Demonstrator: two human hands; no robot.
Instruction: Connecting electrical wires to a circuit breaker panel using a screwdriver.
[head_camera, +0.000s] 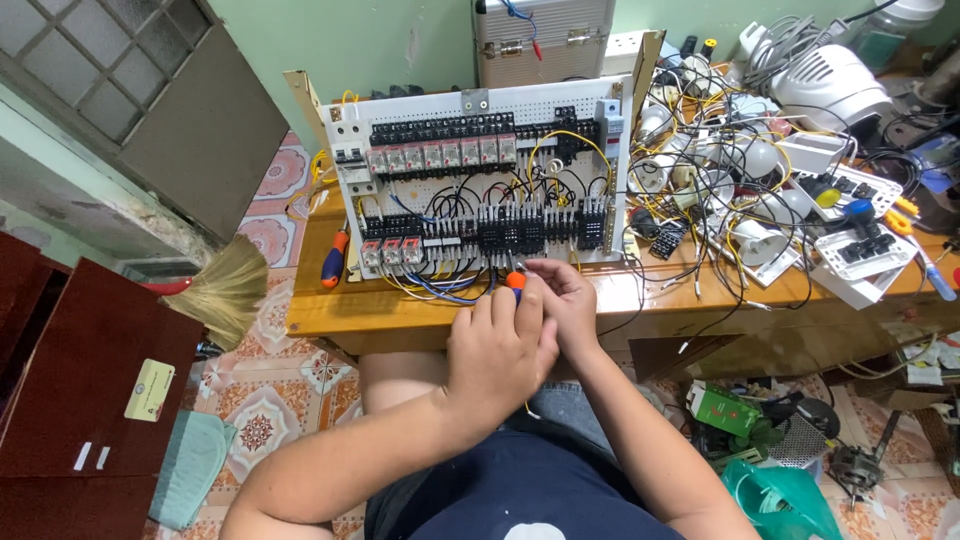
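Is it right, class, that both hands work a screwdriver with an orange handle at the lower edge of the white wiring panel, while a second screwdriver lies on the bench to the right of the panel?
Not quite. The second screwdriver lies to the left of the white wiring panel, as the head view shows. The rest holds: left hand and right hand work the orange-handled screwdriver at the panel's lower edge.

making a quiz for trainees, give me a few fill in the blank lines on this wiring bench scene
1. Both hands, left hand and right hand, grip a screwdriver with an ____ handle.
2. The white wiring panel stands on a ____ table.
3. A second screwdriver lies to the ____ of the panel.
4. A broom leans over the patterned ____.

Missing: orange; wooden; left; floor
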